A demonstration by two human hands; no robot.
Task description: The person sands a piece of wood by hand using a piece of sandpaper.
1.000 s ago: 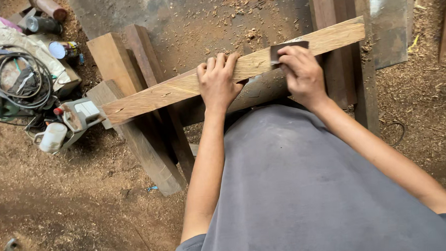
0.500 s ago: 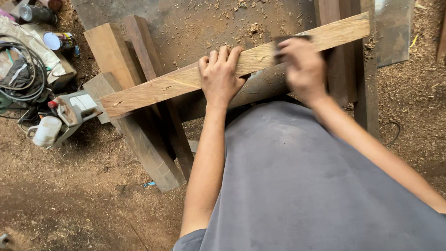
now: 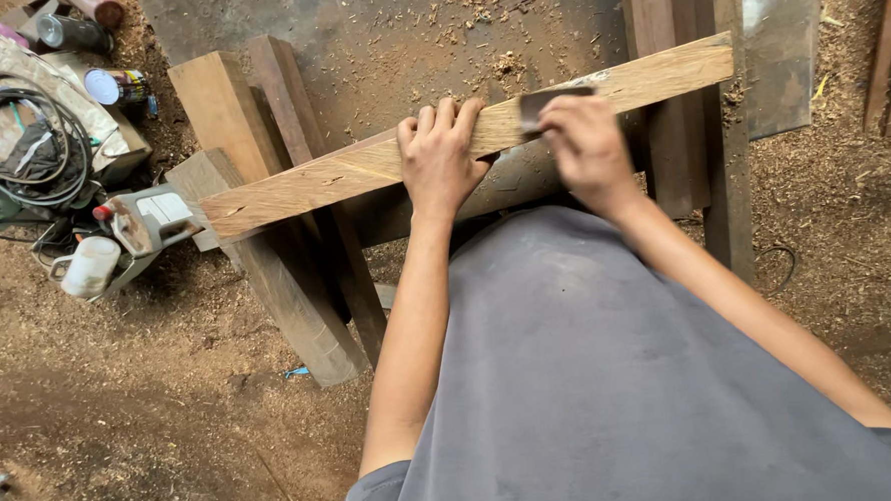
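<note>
A person leans over a long pale wooden plank [image 3: 342, 175] lying across darker timber beams [image 3: 263, 188] on a sawdust-covered dirt floor [image 3: 151, 394]. The left hand [image 3: 439, 156] lies flat on the plank, fingers spread, gripping nothing. The right hand [image 3: 586, 149] is curled around a small dark flat block [image 3: 544, 104] pressed against the plank's top. Coiled black cable [image 3: 10, 139] and a white mug [image 3: 88, 266] sit on the ground at the left.
</note>
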